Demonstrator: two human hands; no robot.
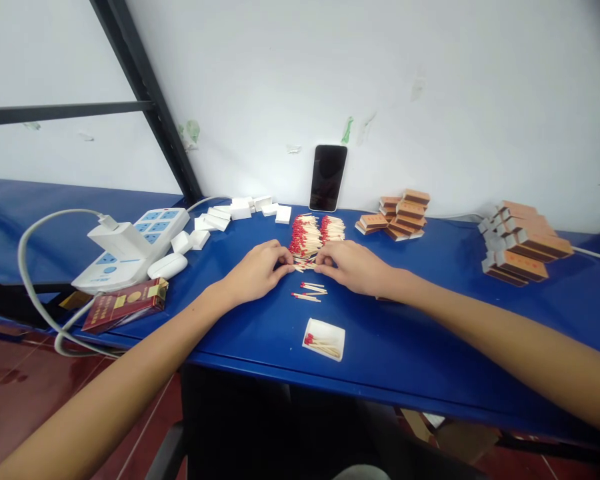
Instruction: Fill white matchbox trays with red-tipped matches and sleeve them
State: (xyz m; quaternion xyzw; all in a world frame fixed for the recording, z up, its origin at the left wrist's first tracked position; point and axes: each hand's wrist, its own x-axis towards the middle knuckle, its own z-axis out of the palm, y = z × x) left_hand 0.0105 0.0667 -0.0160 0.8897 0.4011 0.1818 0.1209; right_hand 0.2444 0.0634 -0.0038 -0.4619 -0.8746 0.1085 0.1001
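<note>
My left hand [263, 270] and my right hand [349, 265] meet at the near edge of a pile of red-tipped matches [306, 235]. Thumb and fingers of each hand are pinched together on matchsticks there, at opposite ends. A second bunch of matches [333, 229] lies just behind my right hand. Several loose matches [311, 291] rest on the blue table below my hands. Closer to me is a white matchbox tray [323, 329] with some matches in it, heads to the left.
White empty trays [241, 209] lie at the back left, near a power strip [153, 230], a white mouse [167, 266] and a red packet [125, 305]. A phone [329, 178] leans on the wall. Stacked matchboxes [406, 215] stand right of centre, with more matchboxes [523, 243] farther right.
</note>
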